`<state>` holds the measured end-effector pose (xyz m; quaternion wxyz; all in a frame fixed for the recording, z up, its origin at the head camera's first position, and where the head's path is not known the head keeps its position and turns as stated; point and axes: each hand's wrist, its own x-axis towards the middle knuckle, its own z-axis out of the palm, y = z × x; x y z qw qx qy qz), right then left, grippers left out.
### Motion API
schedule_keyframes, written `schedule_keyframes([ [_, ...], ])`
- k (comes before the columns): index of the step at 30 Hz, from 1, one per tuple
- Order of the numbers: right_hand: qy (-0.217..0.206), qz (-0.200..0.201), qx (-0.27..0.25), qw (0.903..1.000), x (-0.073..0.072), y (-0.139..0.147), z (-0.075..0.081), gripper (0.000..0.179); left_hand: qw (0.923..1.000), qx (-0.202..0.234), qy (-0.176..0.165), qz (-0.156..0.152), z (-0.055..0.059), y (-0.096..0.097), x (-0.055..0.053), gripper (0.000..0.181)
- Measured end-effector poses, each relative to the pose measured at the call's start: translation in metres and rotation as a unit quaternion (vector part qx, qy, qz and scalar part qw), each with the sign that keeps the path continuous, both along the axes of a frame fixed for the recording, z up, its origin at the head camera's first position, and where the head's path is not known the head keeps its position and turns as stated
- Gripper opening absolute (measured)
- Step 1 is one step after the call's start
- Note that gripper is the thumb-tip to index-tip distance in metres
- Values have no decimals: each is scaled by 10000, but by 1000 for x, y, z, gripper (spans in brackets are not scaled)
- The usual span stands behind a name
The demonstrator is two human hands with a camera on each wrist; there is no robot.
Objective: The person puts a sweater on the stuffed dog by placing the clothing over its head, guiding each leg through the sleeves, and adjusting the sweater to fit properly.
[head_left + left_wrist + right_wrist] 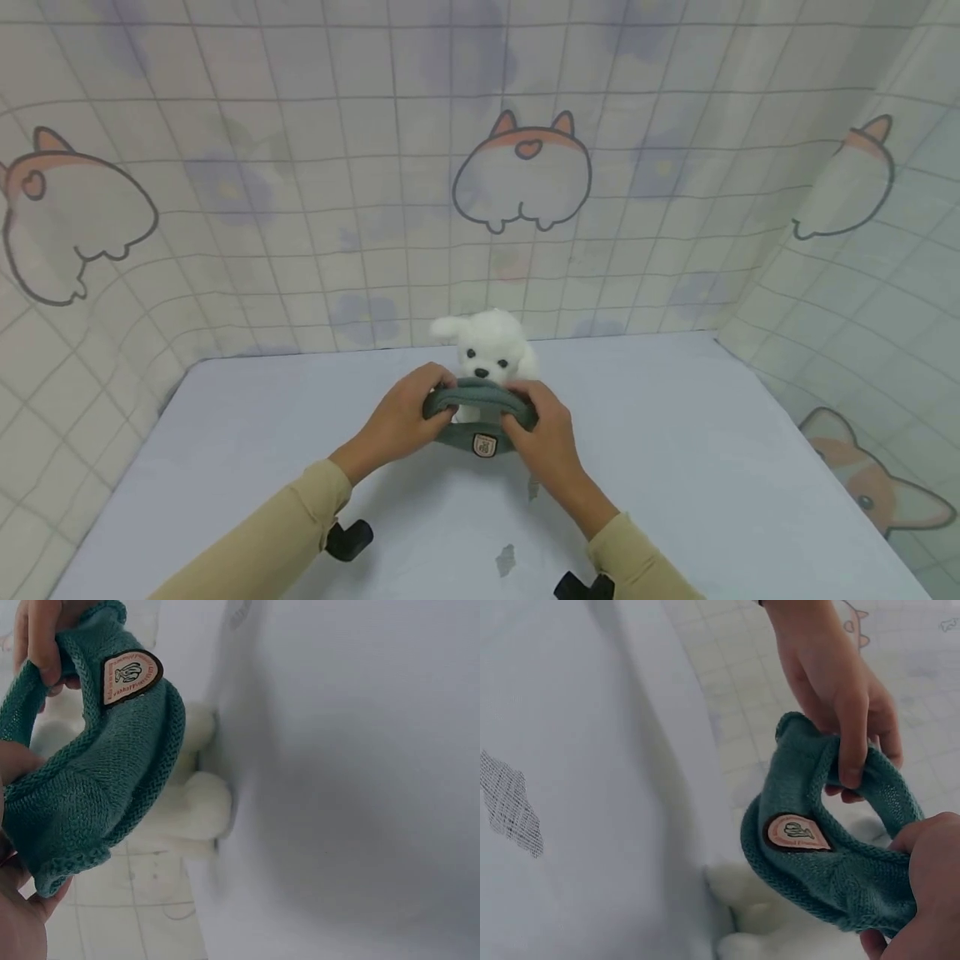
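Both hands stretch a small green knitted garment [471,392] between them in front of the plush dog. My left hand [397,421] grips its left edge, thumb hooked inside the opening. On the opposite edge, my right hand [551,433] pinches the knit the same way. The garment's opening is spread into an oval, and a badge-shaped patch [131,675] sits on its front. Behind it sits a white plush dog [491,346] with dark eyes and nose, its lower body partly hidden by the knit. The dog's paws [206,806] show beyond the garment in the left wrist view.
A pale-covered table [675,467] lies under the hands. Grey mesh-like marks [506,560] show on its cover near the front. Patterned cloth [360,208] with corgi drawings hangs behind and at both sides. Black wrist devices [349,540] sit below the sleeves.
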<state>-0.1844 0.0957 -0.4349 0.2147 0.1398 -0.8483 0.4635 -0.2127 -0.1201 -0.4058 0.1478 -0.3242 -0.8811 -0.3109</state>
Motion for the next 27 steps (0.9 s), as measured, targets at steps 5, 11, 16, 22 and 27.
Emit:
schedule_keyframes([
  [5, 283, -111, -55, 9995, -2, 5, 6, 31, 10000, -75, 52, -39, 4, 4, -7, 25],
  [11, 366, -224, 107, 9990, -6, 9, 12, 32, 9995, -255, 166, 22, 5, 6, -16, 27],
  [16, 586, -308, 429, 9969, -13, 11, 11, 36, 9985, -334, 427, -6, 6, 5, -22, 32],
  [22, 1035, -395, 921, 9896, -23, 10, 8, 38, 9967, -457, 669, 41, 5, 2, -33, 39],
  [27, 1249, -455, 977, 9863, -28, 7, 11, 47, 9956, -465, 803, 111, 6, 3, -40, 40],
])
